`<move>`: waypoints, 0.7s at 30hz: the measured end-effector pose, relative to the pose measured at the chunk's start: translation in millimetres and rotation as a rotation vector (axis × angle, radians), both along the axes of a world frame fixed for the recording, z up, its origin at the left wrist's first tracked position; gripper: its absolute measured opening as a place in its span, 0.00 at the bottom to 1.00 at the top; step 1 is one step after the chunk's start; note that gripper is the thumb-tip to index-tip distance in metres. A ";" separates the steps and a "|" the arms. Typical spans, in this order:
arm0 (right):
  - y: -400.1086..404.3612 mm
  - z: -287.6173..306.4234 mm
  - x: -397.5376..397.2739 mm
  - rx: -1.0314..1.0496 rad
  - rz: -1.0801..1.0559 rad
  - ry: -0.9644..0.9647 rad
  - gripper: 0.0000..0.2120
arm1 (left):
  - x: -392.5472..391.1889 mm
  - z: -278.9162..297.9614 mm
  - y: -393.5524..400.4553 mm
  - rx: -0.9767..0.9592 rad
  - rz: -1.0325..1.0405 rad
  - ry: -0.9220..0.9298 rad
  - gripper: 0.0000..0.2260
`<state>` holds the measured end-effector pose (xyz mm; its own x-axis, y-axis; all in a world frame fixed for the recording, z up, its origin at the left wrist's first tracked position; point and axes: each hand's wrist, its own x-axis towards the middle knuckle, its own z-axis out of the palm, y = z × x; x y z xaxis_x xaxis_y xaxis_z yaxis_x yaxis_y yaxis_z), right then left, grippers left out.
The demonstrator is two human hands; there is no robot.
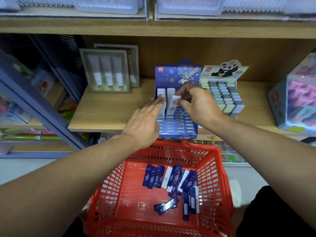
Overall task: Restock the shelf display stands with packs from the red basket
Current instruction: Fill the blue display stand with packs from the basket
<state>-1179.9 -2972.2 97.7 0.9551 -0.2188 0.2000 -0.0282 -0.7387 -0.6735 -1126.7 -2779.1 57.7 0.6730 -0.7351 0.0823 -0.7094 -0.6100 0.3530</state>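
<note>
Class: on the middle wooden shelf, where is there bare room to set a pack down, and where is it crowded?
Free: bare wood between the framed box and blue display stand. Crowded: both hands over that stand, the pastel panda stand close beside it.

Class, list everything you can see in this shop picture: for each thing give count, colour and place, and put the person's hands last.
Blue slotted cardboard display stand: one, blue, middle of the wooden shelf.
White packs: a few, standing in the blue stand's back rows.
Panda display stand: one, full of pastel packs, right of the blue stand.
Red plastic basket: one, below the shelf.
Dark blue packs: many, loose in the basket.
Framed tube sets: two, grey, left on the shelf.
Left hand: fingers straight, touching the standing packs.
Right hand: pinching one white pack.
</note>
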 end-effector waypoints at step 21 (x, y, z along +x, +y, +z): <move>11.7 1.2 10.4 -0.120 -0.056 0.017 0.03 | -0.3 4.2 2.1 0.087 0.009 0.015 0.43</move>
